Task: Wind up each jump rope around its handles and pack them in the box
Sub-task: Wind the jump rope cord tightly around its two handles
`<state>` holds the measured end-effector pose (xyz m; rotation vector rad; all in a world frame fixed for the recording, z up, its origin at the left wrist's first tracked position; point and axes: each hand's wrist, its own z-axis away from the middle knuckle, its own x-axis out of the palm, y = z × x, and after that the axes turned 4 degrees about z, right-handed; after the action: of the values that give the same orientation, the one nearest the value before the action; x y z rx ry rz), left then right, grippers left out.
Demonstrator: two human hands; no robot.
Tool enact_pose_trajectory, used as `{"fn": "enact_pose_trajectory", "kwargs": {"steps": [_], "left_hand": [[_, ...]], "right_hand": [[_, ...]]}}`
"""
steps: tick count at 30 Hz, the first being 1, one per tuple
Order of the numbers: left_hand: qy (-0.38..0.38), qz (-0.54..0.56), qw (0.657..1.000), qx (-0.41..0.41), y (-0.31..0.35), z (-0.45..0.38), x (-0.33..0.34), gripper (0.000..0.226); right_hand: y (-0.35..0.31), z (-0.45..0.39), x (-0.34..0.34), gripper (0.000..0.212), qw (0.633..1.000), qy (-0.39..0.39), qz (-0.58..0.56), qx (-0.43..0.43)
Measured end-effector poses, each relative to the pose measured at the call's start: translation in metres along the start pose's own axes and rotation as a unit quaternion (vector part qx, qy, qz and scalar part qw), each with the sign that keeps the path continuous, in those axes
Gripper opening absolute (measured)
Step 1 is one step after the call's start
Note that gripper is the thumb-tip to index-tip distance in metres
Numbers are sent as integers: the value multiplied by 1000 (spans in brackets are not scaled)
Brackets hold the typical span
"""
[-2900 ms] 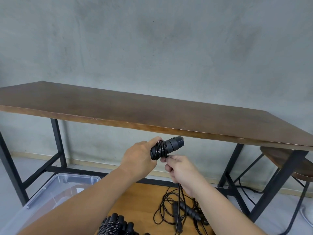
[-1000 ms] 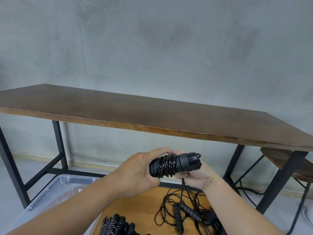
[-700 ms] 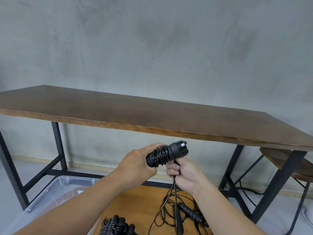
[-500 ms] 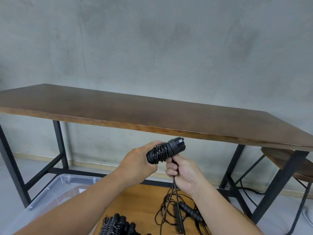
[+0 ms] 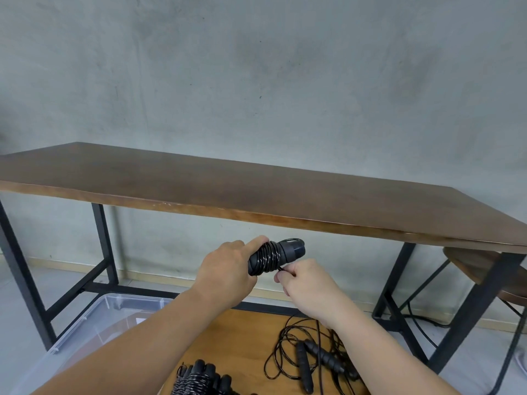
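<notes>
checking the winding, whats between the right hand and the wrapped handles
In the head view, a short taut bit of black rope runs from the right hand to the wrapped handles; otherwise open air.

Open air below the table edge (image 5: 256,215); loose ropes (image 5: 302,354) and wound bundles (image 5: 199,380) cluttering the board beneath.

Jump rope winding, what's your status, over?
Left hand grips half-wound jump rope handles. Right hand pinches the cord below them. Loose ropes and wound bundles wait below, nothing blocking.
</notes>
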<state>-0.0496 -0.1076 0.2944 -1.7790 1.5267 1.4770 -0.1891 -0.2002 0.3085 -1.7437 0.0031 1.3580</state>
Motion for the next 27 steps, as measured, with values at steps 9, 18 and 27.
{"fn": "enact_pose_trajectory", "kwargs": {"steps": [9,18,27], "left_hand": [[-1,-125,990,58,-3,4,3,67],[-39,-103,986,123,-2,12,0,61],[-146,4,977,153,-2,14,-16,64]], "right_hand": [[-15,6,-18,23,979,-33,196,-48],[-38,7,-55,17,939,-62,327,-83],[-36,-11,-84,21,953,-172,214,-130]]}}
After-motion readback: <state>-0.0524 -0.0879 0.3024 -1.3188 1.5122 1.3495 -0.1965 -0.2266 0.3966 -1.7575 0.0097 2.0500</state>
